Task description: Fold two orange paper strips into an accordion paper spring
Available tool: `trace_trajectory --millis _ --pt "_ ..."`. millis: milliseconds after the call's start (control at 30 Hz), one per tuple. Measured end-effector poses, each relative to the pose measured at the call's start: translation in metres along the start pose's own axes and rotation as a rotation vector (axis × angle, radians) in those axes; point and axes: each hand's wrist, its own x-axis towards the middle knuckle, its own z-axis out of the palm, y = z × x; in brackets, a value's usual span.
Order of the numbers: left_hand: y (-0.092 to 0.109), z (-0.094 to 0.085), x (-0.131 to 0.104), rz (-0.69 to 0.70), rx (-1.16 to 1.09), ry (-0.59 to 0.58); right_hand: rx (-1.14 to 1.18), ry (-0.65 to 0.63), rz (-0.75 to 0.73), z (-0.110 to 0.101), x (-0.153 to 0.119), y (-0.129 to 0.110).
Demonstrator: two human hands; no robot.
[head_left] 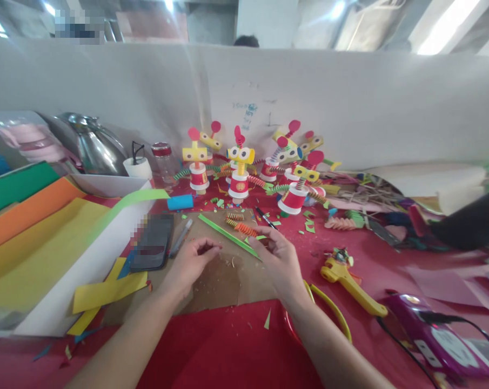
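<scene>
My right hand (279, 262) is closed with its fingertips at the near end of an orange folded paper spring (246, 229). A small bit of green paper shows by those fingers. My left hand (193, 262) is curled, thumb and forefinger close together, and nothing shows between them. Running between the hands, a narrow bright green paper strip (228, 236) lies slantwise on the brown cardboard (214, 283). Another folded paper spring (235, 216) lies just beyond the orange one. Left of my left hand are a capped pen (181, 237) and a dark phone (153, 243).
Several paper-cup figures (239, 186) stand along the back. At left, a white box (53, 286) holds coloured paper sheets. Yellow strips (110, 292) lie beside it. On the right are a yellow glue gun (353, 283), a tape roll (337, 310) and a purple device (442, 335) with a cable.
</scene>
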Motion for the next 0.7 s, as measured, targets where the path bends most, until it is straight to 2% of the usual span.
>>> trace_trajectory --millis 67,167,300,400,500,633,700 --pt "-0.003 0.0 0.003 0.125 0.184 0.033 0.129 0.07 0.063 -0.003 0.003 -0.002" --pt "-0.009 0.005 0.007 0.296 0.373 -0.013 0.272 0.157 0.112 -0.007 0.007 -0.006" --pt "-0.011 0.017 0.021 0.48 0.688 -0.059 0.392 0.238 0.102 -0.012 0.01 -0.01" --pt "-0.005 0.023 0.039 0.554 0.943 -0.066 0.451 0.261 0.093 -0.014 0.011 -0.012" --pt "0.008 0.027 0.048 0.634 1.146 -0.14 0.464 0.27 0.107 -0.016 0.012 -0.013" --pt "0.02 0.03 0.026 0.779 1.227 -0.248 0.417 0.263 0.112 -0.019 0.015 -0.013" --pt "0.015 0.031 0.008 0.768 1.255 -0.205 0.346 0.224 0.099 -0.021 0.016 -0.008"
